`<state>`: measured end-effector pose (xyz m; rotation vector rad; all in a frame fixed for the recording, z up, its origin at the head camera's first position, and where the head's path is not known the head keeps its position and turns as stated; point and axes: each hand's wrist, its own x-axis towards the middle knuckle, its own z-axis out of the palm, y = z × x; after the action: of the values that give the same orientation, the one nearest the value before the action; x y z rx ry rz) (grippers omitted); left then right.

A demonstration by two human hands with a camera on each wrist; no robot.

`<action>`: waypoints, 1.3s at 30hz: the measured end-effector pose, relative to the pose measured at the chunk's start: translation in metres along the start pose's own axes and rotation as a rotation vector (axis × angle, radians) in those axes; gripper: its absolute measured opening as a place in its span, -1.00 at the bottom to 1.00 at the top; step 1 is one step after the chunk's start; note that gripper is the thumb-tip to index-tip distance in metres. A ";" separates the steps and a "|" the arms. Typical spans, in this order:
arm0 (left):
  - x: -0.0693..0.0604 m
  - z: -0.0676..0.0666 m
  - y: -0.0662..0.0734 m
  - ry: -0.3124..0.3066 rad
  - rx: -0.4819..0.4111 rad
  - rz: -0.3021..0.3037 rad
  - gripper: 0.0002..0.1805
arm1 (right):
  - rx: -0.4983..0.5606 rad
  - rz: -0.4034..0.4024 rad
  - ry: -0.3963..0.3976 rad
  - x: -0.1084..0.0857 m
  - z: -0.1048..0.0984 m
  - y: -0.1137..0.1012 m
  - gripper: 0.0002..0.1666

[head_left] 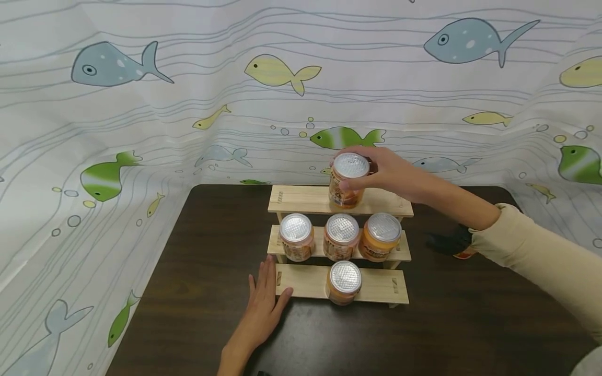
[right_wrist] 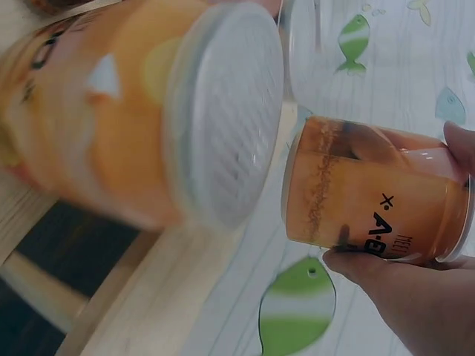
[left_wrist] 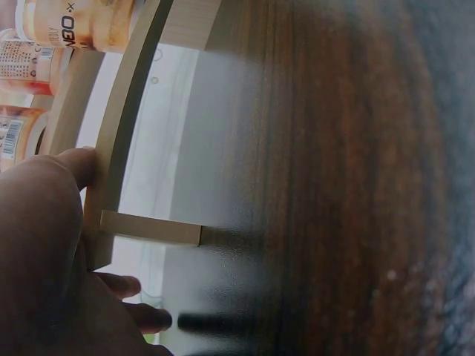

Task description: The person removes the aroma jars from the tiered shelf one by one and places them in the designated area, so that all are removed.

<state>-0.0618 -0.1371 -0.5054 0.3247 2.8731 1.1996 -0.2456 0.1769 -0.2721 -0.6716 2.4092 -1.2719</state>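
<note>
My right hand grips a clear jar with a silver lid and orange label, at the top tier of a three-step wooden rack. Whether the jar's base touches the board I cannot tell. In the right wrist view, thumb and fingers lie on opposite sides of this jar. My left hand rests against the left end of the bottom tier, fingers extended, thumb touching the board's front edge. Several similar jars stand on the rack: a left jar, middle jar, right jar, and one lower jar.
The rack stands on a dark wooden table. Behind and beside it hangs a white curtain printed with fish. A black item with an orange-red part lies right of the rack, partly hidden by my right sleeve.
</note>
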 end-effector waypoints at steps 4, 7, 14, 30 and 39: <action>0.000 0.001 -0.001 -0.003 0.009 -0.008 -0.08 | -0.049 0.022 0.027 -0.021 -0.012 0.002 -0.24; 0.000 0.001 -0.001 0.000 0.008 -0.002 -0.08 | -0.067 0.031 0.050 -0.040 -0.021 0.007 -0.30; -0.001 0.000 0.001 0.000 -0.009 0.005 -0.08 | -0.135 0.075 0.116 -0.081 -0.041 0.030 -0.36; 0.000 0.001 0.000 0.010 0.002 0.005 -0.08 | -0.184 0.137 0.263 -0.145 -0.061 0.092 -0.37; 0.001 0.002 0.002 0.001 -0.002 0.000 -0.08 | -0.059 0.141 0.328 -0.152 -0.040 0.143 -0.32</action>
<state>-0.0619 -0.1345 -0.5051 0.3233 2.8730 1.2027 -0.1745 0.3568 -0.3590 -0.3193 2.7088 -1.3440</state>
